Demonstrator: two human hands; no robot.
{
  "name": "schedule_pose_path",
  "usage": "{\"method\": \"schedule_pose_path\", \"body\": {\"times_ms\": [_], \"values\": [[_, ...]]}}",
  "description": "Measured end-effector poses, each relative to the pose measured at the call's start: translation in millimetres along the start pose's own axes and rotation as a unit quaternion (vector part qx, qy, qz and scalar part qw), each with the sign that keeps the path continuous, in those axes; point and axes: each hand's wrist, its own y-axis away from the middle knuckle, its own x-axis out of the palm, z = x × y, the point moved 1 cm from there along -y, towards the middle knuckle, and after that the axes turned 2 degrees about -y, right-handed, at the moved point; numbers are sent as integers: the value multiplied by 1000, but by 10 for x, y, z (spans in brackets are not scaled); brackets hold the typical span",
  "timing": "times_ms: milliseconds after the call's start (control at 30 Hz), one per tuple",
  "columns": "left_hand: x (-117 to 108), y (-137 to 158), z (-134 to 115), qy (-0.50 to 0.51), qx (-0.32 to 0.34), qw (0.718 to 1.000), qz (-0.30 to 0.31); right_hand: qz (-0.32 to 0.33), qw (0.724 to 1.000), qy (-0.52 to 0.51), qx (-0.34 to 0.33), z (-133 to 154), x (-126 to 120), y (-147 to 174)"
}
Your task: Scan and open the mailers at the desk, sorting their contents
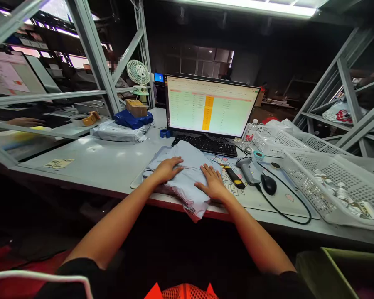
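Observation:
A pale grey plastic mailing bag (pixel 190 166) lies at the desk's front edge, one corner hanging over it. My left hand (pixel 168 169) rests on the bag's left part, palm down, fingers stretched out. On its right part my right hand (pixel 212 182) lies flat with the fingers spread. Just right of the bag is a black and yellow utility knife (pixel 235 177). Beyond that sit a grey barcode scanner (pixel 247 170) and a black mouse (pixel 268 184). The bag's far edge reaches the black keyboard (pixel 205 144).
A monitor (pixel 187 108) stands behind the keyboard. White perforated baskets (pixel 318 195), one holding several bottles, line the right side. At back left, a small cardboard box (pixel 136 108) tops a blue package (pixel 132 119), near a white parcel (pixel 120 132) and a fan (pixel 138 74).

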Motion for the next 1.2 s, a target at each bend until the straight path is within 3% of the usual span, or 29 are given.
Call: {"method": "schedule_pose_path", "body": {"times_ms": [67,167,233,300,400,533,667,833,967,1067,1200], "values": [[54,69,38,-11,-2,1000,-18,-50,999,-8,8,-239,-92,91],[-22,125,-8,-24,-8,998,-60,-158,979,17,131,-631,-311,203],[-118,120,-80,-26,-8,996,-88,-156,960,60,224,-826,-429,264],[-205,111,-170,-22,-3,993,-117,-103,955,100,259,-920,-479,304],[-255,139,-303,-5,4,989,-149,-61,957,131,252,-916,-458,311],[-181,246,-388,52,-27,986,-156,-73,953,131,264,-881,-435,250],[-114,329,-378,85,-51,983,-152,-76,953,121,266,-896,-478,213],[-118,366,-338,125,-67,980,-139,0,952,129,278,-827,-508,205],[-109,388,-302,155,-76,978,-112,-11,950,121,287,-792,-655,175],[-92,407,-298,166,-73,978,-100,-30,965,55,256,-723,-820,191],[-92,405,-304,180,-68,975,-111,-73,985,-72,135,-427,-969,277]]}}
